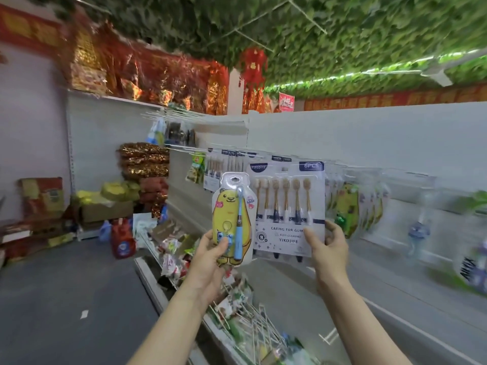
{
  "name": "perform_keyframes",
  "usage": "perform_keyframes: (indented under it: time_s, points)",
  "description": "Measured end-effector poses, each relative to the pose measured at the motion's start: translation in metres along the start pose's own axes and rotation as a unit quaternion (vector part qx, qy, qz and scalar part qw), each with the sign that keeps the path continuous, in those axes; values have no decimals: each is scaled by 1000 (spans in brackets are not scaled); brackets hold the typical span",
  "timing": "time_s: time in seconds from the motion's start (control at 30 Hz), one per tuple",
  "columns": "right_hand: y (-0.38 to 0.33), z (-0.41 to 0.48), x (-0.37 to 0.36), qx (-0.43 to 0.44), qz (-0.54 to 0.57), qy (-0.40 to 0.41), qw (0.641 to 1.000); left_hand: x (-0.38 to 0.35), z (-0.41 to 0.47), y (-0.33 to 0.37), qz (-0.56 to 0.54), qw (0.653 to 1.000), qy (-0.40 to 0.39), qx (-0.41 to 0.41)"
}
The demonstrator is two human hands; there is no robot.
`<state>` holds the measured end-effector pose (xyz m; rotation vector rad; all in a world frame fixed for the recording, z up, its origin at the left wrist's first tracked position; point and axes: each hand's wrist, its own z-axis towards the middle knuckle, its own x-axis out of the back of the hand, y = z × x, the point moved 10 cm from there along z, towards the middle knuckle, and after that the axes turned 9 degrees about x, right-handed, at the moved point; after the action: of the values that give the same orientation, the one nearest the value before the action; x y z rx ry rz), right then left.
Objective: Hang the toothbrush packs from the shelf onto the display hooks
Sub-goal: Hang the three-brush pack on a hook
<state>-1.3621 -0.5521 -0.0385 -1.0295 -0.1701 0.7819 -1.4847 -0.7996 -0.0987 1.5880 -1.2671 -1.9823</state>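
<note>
While both packs are held up before the white back panel (395, 143), neither hangs on a hook.

Item 1: kids' toothbrush pack (230, 206). Pear-shaped clear blister, glossy yellow bear card, blue brush upright at its right side, hang-hole at top. Left hand (208, 256) grips its bottom end, fingers curled round it.

Item 2: 6-pc toothbrush pack (287, 206). Flat rect. white card w/ navy trim, six tan-bristled brushes in a row under clear plastic. Right hand (329, 246) pinches its bottom right corner, thumb in front, fingers behind. Item 1's right edge overlaps item 2's left edge.

Behind: thin wire display hooks (179, 146) on the panel. Similar hanging bear packs (347, 206) sit just right of item 2, blurred.

Below: lower shelf (150, 270) w/ wire dividers (253, 325) and crinkly mixed packets.
</note>
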Motion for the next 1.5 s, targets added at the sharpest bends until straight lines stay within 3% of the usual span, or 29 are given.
perform_keyframes:
  time_s: [0.3, 0.67, 1.03, 1.5]
  points:
    - [75, 49, -132, 16, -29, 27, 999, 60, 145, 45, 0, 998, -45, 35]
    - [143, 95, -265, -1, -28, 169, 985, 103, 308, 128, 23, 975, -182, 124]
    - [188, 133, -293, 2, -57, 246, 968, 106, 383, 132, 21, 955, -246, 166]
    - [240, 185, -276, 8, -43, 267, 963, 84, 450, 112, 32, 946, -271, 173]
